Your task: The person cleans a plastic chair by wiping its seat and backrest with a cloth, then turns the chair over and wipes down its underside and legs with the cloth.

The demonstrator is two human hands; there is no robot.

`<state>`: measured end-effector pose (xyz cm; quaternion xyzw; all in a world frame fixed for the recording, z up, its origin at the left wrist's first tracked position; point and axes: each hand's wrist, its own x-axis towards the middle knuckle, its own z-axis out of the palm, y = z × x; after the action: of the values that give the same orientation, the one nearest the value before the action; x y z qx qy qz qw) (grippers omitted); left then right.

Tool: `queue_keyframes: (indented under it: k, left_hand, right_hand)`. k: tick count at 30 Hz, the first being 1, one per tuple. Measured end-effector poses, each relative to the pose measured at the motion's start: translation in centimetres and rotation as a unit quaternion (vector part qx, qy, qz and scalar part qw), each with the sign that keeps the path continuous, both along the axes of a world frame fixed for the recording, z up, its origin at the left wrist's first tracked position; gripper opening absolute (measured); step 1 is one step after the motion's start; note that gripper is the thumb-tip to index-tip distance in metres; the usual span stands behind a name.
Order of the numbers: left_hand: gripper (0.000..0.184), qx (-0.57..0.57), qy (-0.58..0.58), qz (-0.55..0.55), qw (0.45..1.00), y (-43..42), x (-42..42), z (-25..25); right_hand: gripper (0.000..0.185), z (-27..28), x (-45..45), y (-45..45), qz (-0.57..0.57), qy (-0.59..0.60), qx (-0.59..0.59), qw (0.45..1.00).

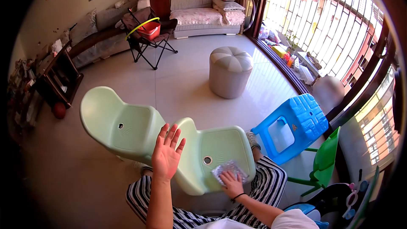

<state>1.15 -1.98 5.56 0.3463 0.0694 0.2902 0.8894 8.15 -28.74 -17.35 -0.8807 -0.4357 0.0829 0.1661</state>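
Two pale green moulded plastic chairs stand before me, each with a small round fitting in its seat. The near green chair [222, 140] is between my knees, and the other green chair [101, 106] is to its left. My right hand [231, 183] has its fingers on a crumpled greyish-white cloth [218, 170], pressing it to the front right part of the near seat. Raised above the meeting edges of both chairs is my left hand [165, 157], palm up and fingers apart, holding nothing.
Close on my right are a blue plastic stool [307, 116] and a bright green chair [326, 159]. Further off stands a round grey-beige pouf [231, 78]. A folding chair [146, 44] with a red basket [149, 30] is at the back left, near a sofa [203, 27].
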Motion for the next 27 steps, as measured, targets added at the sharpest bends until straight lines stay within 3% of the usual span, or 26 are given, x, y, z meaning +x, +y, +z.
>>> queue_keyframes:
  k: [3, 8, 15, 20, 22, 25, 27]
  left_hand:
    - [0.053, -0.085, -0.051, -0.006, 0.995, 0.3, -0.1, -0.2]
    - [0.058, -0.152, -0.098, -0.025, 0.983, 0.7, -0.4, -0.4]
    - [0.063, -0.205, -0.126, -0.030, 0.970, 0.6, -0.4, -0.1]
    - [0.062, -0.216, -0.156, -0.035, 0.963, 0.7, -0.4, -0.5]
    - [0.061, -0.216, -0.164, -0.034, 0.962, 0.6, -0.5, -0.6]
    - [0.059, -0.179, -0.145, -0.023, 0.973, 0.5, -0.5, -0.3]
    - [0.055, -0.060, -0.072, 0.007, 0.996, 0.1, -0.3, -0.2]
  right_hand:
    - [0.058, -0.1, -1.3, 4.4, 0.056, 0.027, 0.005, 0.998]
    - [0.061, -2.0, 5.9, 12.1, 0.103, 0.004, 0.062, 0.993]
    - [0.052, -1.3, 15.4, 8.1, -0.093, -0.110, 0.089, 0.986]
    - [0.053, -1.5, 9.7, 1.0, -0.137, -0.122, 0.067, 0.981]
    - [0.056, -0.9, 5.4, -0.2, -0.124, -0.075, 0.036, 0.989]
    - [0.058, -0.4, -0.7, 0.9, -0.061, -0.021, 0.011, 0.998]
    - [0.059, -0.2, -2.6, 3.1, 0.006, -0.001, 0.014, 1.000]
